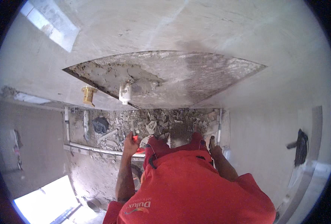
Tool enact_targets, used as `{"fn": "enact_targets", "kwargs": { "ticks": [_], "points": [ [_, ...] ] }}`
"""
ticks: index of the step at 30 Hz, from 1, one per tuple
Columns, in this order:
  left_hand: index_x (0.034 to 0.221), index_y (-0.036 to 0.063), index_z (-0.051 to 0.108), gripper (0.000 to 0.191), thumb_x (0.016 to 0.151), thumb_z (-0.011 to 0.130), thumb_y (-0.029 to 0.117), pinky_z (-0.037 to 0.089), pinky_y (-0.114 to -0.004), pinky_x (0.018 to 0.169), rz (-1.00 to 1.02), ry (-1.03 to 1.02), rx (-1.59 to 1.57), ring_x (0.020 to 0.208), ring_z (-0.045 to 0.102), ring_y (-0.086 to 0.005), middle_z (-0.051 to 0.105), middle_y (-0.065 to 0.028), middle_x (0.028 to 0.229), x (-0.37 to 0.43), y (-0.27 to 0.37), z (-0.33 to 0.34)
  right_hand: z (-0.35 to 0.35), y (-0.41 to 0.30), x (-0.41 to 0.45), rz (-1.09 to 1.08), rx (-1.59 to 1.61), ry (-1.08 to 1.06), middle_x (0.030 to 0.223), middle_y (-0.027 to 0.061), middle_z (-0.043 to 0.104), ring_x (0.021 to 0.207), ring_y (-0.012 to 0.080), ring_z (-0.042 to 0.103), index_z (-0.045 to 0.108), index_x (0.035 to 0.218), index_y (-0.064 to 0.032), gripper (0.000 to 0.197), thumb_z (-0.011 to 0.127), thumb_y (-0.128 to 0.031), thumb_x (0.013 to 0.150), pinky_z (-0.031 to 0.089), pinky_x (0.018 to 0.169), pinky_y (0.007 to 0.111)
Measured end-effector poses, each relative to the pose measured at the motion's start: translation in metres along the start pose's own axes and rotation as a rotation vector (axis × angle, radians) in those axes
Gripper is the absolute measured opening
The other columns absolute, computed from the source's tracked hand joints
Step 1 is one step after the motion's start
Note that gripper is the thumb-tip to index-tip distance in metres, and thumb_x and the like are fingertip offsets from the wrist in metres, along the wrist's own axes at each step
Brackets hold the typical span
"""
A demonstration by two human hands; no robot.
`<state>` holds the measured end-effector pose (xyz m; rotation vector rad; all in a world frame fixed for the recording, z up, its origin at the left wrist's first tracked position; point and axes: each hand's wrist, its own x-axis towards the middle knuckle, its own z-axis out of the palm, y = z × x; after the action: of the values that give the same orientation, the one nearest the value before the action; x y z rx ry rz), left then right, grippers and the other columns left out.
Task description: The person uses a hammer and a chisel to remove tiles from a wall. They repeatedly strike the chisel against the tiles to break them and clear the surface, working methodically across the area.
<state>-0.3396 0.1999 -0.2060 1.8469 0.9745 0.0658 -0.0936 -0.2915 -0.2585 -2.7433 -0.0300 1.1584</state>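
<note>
My left hand (130,146) is closed around the red handle of a narrow metal hand tool (134,129), possibly a chisel, its grey blade pointing at the rubble. At my right side, my right hand (216,151) grips a tool with a short brownish end (212,140); most of it is hidden, and I cannot tell its kind. Before me, the wall has a rough recess (182,72), untiled, with mortar (112,72) on its left part. A white plastic pipe end (125,93) sticks out of that mortar. A brass fitting (89,95) juts from the wall beside the recess.
Broken tile and masonry rubble (157,120) covers the floor around my feet. White pipes (103,149) run along the floor at the left, near a dark bag-like object (100,125). Another upright pipe (219,123) stands at the right. A bright opening (47,200) lies lower left.
</note>
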Motion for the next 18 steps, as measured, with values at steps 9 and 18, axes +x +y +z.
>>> {"fn": "enact_targets", "kwargs": {
  "ticks": [9, 18],
  "points": [
    [0.103, 0.0061, 0.060, 0.024, 0.086, 0.066, 0.022, 0.053, -0.034, 0.070, 0.100, -0.679, -0.284, 0.082, 0.063, -0.0186, 0.064, -0.0054, 0.096, 0.018, 0.177, 0.009, 0.023, -0.036, -0.100, -0.509, 0.219, 0.676, 0.060, 0.0037, 0.050, 0.042, 0.0128, 0.048, 0.051, 0.089, -0.0042, 0.018, 0.061, -0.018, 0.085, 0.041, 0.036, 0.030],
    [0.110, 0.0032, 0.054, 0.026, 0.094, 0.057, 0.023, 0.057, -0.037, 0.076, -0.113, -0.884, -0.923, 0.088, 0.066, -0.0210, 0.064, -0.0119, 0.104, 0.033, 0.298, 0.056, -0.110, -0.168, -0.196, -0.554, 0.714, 0.689, 0.057, -0.0002, 0.048, 0.041, 0.0088, 0.045, 0.050, 0.085, -0.0047, 0.027, 0.057, -0.030, 0.091, 0.037, 0.037, 0.026]
  ]
}}
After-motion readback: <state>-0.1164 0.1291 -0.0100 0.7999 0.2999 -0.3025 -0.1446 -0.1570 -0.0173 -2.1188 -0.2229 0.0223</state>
